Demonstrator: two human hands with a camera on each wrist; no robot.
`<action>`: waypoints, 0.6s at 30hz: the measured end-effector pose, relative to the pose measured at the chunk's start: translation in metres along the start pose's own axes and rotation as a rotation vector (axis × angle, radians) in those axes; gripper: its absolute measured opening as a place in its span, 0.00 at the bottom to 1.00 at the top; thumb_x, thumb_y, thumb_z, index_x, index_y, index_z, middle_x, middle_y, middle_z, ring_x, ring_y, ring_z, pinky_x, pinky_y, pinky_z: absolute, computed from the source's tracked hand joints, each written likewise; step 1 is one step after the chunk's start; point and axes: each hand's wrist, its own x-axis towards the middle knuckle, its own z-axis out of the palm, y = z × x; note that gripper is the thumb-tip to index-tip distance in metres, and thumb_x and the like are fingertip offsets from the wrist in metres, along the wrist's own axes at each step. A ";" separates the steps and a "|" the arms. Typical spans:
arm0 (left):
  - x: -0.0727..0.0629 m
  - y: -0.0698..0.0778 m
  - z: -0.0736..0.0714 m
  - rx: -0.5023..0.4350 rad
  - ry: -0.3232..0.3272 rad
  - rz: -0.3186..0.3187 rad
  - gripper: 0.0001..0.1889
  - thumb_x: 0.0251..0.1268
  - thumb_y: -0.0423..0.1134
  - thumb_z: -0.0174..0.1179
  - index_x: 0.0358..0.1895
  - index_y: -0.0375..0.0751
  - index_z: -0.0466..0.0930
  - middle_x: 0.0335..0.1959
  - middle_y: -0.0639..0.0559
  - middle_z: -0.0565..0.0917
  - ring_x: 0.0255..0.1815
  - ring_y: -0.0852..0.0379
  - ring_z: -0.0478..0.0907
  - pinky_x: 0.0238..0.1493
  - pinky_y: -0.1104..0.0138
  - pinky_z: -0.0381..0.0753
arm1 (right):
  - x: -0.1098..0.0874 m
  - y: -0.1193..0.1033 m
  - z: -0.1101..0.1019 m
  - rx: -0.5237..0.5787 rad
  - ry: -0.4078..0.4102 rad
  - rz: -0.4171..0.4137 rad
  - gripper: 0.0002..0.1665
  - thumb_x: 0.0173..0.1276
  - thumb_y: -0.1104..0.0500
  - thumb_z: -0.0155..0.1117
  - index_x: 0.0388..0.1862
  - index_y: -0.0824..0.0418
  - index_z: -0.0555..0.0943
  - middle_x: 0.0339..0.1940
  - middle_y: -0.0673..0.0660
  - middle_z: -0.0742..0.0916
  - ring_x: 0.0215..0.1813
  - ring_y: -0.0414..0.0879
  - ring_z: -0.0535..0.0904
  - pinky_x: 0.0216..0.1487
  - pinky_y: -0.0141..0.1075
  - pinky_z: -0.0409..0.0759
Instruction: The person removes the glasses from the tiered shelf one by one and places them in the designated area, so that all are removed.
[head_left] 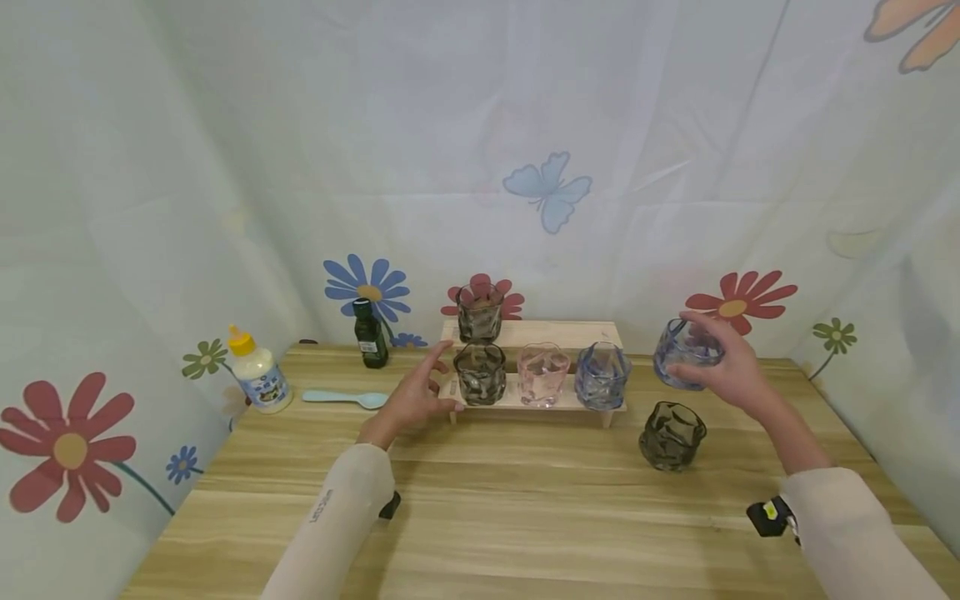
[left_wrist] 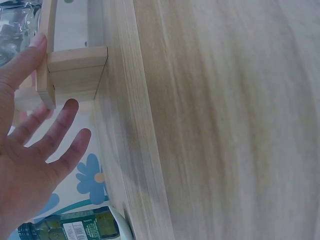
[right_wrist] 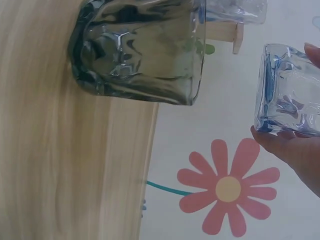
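Note:
My right hand (head_left: pixel 731 367) holds a clear blue glass (head_left: pixel 678 354) between thumb and fingers, raised above the table at the right. The right wrist view shows the same blue glass (right_wrist: pixel 290 92) tilted sideways by the camera. My left hand (head_left: pixel 412 400) is at the left end of a two-tier wooden rack (head_left: pixel 558 335); its thumb (left_wrist: pixel 30 57) touches the lower board while the other fingers spread loosely. On the lower tier stand a grey glass (head_left: pixel 481 375), a pink glass (head_left: pixel 543 377) and another blue glass (head_left: pixel 602 377). A second grey glass (head_left: pixel 480 315) stands on the upper tier's left end.
A dark grey glass (head_left: pixel 672 437) stands on the table (head_left: pixel 540 517) below my right hand. At the left are a white bottle with a yellow cap (head_left: pixel 260 375), a pale blue spoon (head_left: pixel 341 398) and a dark green bottle (head_left: pixel 369 337). A flowered curtain (head_left: pixel 420 167) hangs behind.

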 end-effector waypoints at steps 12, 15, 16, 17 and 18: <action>-0.001 0.002 -0.001 0.018 0.007 0.001 0.57 0.51 0.41 0.78 0.79 0.71 0.47 0.62 0.42 0.74 0.44 0.46 0.80 0.41 0.58 0.78 | -0.019 0.020 -0.009 -0.009 0.044 0.075 0.45 0.61 0.58 0.76 0.75 0.59 0.66 0.63 0.71 0.74 0.58 0.51 0.75 0.47 0.35 0.77; -0.001 0.002 -0.001 0.015 0.003 0.003 0.57 0.51 0.41 0.78 0.79 0.70 0.46 0.62 0.42 0.74 0.43 0.46 0.80 0.41 0.59 0.78 | -0.024 0.024 -0.012 -0.015 0.063 0.075 0.44 0.61 0.58 0.76 0.74 0.59 0.67 0.61 0.69 0.75 0.54 0.34 0.71 0.44 0.25 0.72; -0.001 0.002 -0.001 0.014 0.002 0.005 0.57 0.51 0.41 0.78 0.79 0.70 0.46 0.62 0.42 0.74 0.43 0.46 0.80 0.41 0.58 0.78 | -0.026 0.026 -0.013 -0.021 0.065 0.078 0.44 0.62 0.58 0.75 0.75 0.59 0.66 0.60 0.69 0.75 0.53 0.33 0.70 0.43 0.21 0.71; -0.001 0.002 -0.001 0.013 0.003 0.006 0.57 0.51 0.41 0.78 0.79 0.70 0.47 0.62 0.42 0.74 0.43 0.46 0.80 0.41 0.58 0.78 | -0.027 0.028 -0.013 -0.019 0.063 0.077 0.44 0.62 0.59 0.75 0.75 0.60 0.66 0.60 0.69 0.75 0.54 0.35 0.72 0.44 0.24 0.71; 0.000 0.002 -0.001 0.012 0.004 0.008 0.57 0.51 0.41 0.78 0.79 0.69 0.47 0.62 0.42 0.74 0.43 0.46 0.80 0.41 0.58 0.79 | -0.029 0.029 -0.014 -0.028 0.062 0.079 0.45 0.62 0.58 0.75 0.75 0.61 0.65 0.60 0.70 0.75 0.55 0.39 0.73 0.44 0.24 0.71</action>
